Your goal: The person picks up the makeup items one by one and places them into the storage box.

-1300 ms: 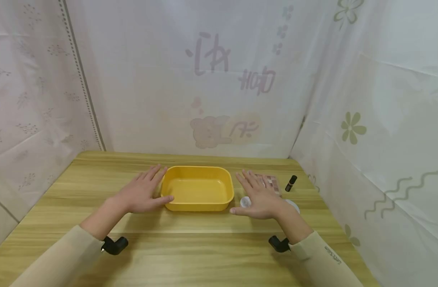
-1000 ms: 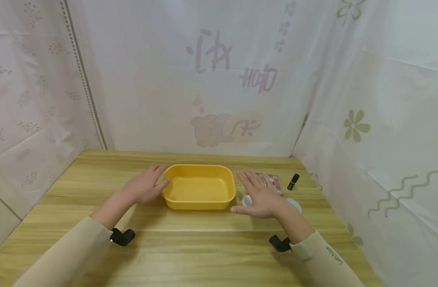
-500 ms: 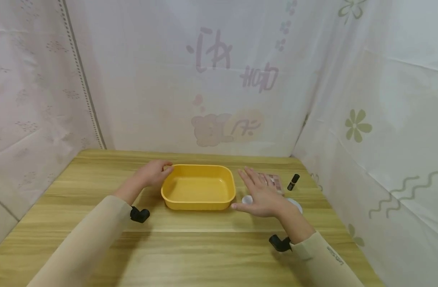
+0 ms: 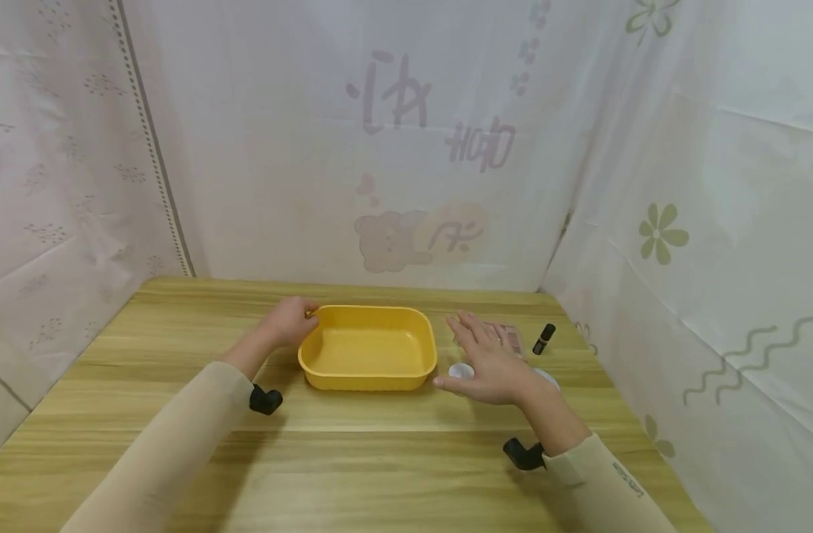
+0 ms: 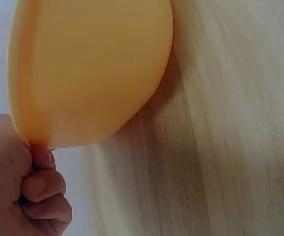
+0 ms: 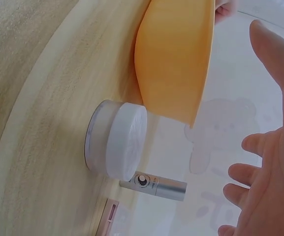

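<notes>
A yellow plastic basin point(image 4: 368, 349) stands on the wooden table in the head view. My left hand point(image 4: 285, 323) pinches its rim at the far left corner, thumb and forefinger on the edge and the other fingers curled, as the left wrist view shows. To the basin's right my right hand point(image 4: 494, 370) hovers with fingers spread, holding nothing. Near its thumb is a white lidded jar point(image 6: 116, 139), and beyond that a silver tube point(image 6: 154, 186) stands in the right wrist view. Partly behind the fingers lies a pinkish makeup palette point(image 4: 511, 339).
A small black tube point(image 4: 543, 339) lies at the right, past the palette. Behind my right wrist a pale round object point(image 4: 549, 378) is mostly covered. Printed cloth point(image 4: 280, 148) hangs along the table's back and both sides.
My left hand has moved from beside the basin to its far left corner, fingers curling onto the rim. The right hand has stayed nearly still, fingers spread.
</notes>
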The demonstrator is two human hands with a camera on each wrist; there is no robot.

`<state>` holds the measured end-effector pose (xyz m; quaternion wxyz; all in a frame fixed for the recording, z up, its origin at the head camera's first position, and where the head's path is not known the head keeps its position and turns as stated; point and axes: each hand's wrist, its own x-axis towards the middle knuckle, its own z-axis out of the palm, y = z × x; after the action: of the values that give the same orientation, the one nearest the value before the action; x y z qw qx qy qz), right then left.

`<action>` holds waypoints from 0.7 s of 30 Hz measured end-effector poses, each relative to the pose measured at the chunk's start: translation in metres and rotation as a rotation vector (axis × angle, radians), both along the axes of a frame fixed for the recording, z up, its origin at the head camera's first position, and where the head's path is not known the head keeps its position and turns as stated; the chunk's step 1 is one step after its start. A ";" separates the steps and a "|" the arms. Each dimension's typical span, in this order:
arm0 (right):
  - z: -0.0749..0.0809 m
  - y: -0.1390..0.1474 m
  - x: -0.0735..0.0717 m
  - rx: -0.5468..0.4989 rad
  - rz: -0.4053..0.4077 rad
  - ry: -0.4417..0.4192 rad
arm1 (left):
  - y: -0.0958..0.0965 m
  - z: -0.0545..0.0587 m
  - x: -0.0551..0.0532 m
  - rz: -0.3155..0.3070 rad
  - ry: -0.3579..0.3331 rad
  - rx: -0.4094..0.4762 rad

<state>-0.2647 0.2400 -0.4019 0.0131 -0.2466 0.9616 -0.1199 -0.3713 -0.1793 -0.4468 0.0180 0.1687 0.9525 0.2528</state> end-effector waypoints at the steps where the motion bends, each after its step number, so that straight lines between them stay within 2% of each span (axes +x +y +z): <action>1: 0.000 0.000 0.000 0.005 -0.006 0.004 | 0.000 -0.002 0.000 0.005 -0.003 0.013; 5: 0.001 0.002 -0.002 0.029 -0.018 0.023 | 0.000 -0.005 0.000 0.017 -0.010 0.053; 9: 0.003 0.004 -0.004 0.049 -0.025 0.041 | 0.002 -0.001 0.001 0.030 -0.020 0.060; 13: 0.004 0.008 -0.006 0.035 -0.018 0.088 | 0.003 0.003 0.005 0.036 -0.027 0.057; 18: 0.001 0.011 -0.010 -0.016 0.001 0.126 | 0.004 0.001 0.006 0.045 -0.040 0.053; 21: 0.004 0.012 -0.017 -0.024 0.018 0.146 | 0.003 0.004 0.006 0.046 -0.039 0.044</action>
<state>-0.2813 0.2521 -0.3975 -0.0588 -0.2633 0.9562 -0.1133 -0.3655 -0.1762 -0.4431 0.0270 0.1421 0.9499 0.2771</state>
